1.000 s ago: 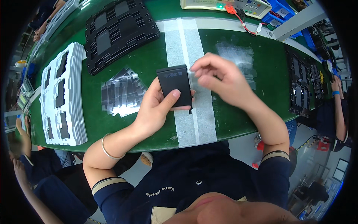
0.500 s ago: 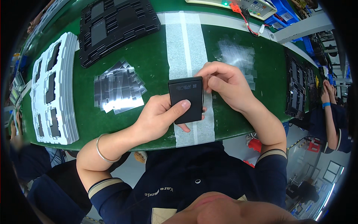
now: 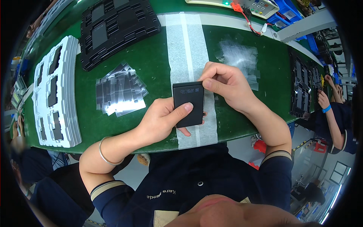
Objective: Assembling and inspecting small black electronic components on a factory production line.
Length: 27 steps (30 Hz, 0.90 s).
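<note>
A black flat battery (image 3: 188,104) with small pale print near its top is held upright over the white strip on the bench. My left hand (image 3: 162,117) grips it from the left, thumb flat across its face and fingers behind it. A small tab sticks out at its lower right edge. At its top right corner, my right hand (image 3: 227,85) has thumb and forefinger pinched together on the edge. Whether a thin film is also between those fingertips cannot be seen.
Left on the green bench (image 3: 151,49) lie clear-and-black film sheets (image 3: 121,90), a stack of white trays (image 3: 68,94) and a black tray (image 3: 121,28). Clear films (image 3: 240,56) lie right, beyond a white strip (image 3: 185,49). A tester (image 3: 257,7) stands at the back; black trays (image 3: 300,85) sit far right.
My right thumb and forefinger have closed onto the battery's top right corner; before, they were beside it. The battery has shifted slightly down. A co-worker's arm at far right has moved.
</note>
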Each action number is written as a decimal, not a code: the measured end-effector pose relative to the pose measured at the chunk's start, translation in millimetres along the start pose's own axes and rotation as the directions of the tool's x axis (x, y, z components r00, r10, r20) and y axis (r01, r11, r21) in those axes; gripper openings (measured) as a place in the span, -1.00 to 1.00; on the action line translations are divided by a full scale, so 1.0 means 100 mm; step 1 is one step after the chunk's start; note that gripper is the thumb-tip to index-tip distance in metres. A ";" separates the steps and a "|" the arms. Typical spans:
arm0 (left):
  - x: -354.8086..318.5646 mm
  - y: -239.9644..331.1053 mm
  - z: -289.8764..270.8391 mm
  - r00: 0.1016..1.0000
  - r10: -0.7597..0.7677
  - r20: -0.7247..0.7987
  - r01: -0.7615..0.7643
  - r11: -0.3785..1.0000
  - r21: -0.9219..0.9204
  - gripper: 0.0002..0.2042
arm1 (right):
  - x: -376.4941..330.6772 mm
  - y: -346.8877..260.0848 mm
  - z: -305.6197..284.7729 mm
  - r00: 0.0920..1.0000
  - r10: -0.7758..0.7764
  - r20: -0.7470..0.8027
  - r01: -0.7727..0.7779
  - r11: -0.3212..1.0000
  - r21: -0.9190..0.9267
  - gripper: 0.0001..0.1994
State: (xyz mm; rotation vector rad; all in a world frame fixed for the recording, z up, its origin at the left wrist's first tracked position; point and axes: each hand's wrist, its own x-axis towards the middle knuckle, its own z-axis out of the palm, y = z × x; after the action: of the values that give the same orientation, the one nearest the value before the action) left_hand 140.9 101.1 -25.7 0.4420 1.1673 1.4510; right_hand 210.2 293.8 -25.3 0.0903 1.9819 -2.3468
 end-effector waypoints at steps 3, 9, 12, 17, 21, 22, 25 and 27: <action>0.01 0.01 0.00 0.999 -0.045 -0.010 0.046 0.998 0.041 -0.71 | -0.02 -0.01 -0.01 1.000 -0.020 -0.014 0.019 0.997 -0.081 -0.89; 0.02 -0.03 -0.09 0.999 0.046 0.007 -0.046 0.991 0.128 -0.78 | -0.01 -0.02 -0.08 1.000 0.027 0.007 -0.028 0.996 0.083 -0.69; 0.05 -0.11 -0.11 0.979 0.200 -0.038 -0.194 0.972 0.133 -0.86 | 0.01 0.04 -0.05 0.976 -0.064 0.208 0.047 0.995 0.089 -0.51; 0.05 -0.15 -0.19 0.973 0.225 0.045 -0.224 0.974 -0.025 -0.92 | -0.03 0.06 0.04 0.920 -0.163 0.356 0.231 0.960 -0.157 -0.46; 0.07 -0.11 -0.18 0.906 0.399 0.142 -0.422 0.879 0.223 -0.86 | -0.03 0.03 0.11 0.754 -0.462 0.467 0.634 0.699 -0.332 -0.63; 0.04 -0.08 -0.17 0.959 0.238 0.152 -0.256 0.961 0.109 -0.86 | -0.04 0.01 0.13 0.756 -0.458 0.468 0.631 0.701 -0.333 -0.63; 0.00 -0.04 -0.12 0.967 0.207 0.147 -0.243 0.924 0.294 -0.82 | -0.07 -0.02 0.17 0.640 -0.506 0.578 0.753 0.564 -0.339 -0.69; 0.01 -0.08 -0.10 0.940 0.279 0.199 -0.330 0.890 0.315 -0.84 | -0.09 -0.04 0.20 0.652 -0.493 0.576 0.728 0.618 -0.296 -0.68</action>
State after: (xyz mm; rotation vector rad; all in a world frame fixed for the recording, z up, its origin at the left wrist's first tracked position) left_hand 136.9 96.1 -37.3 1.0017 1.2748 1.4493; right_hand 219.1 274.4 -17.4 -1.2685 2.5353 -1.7111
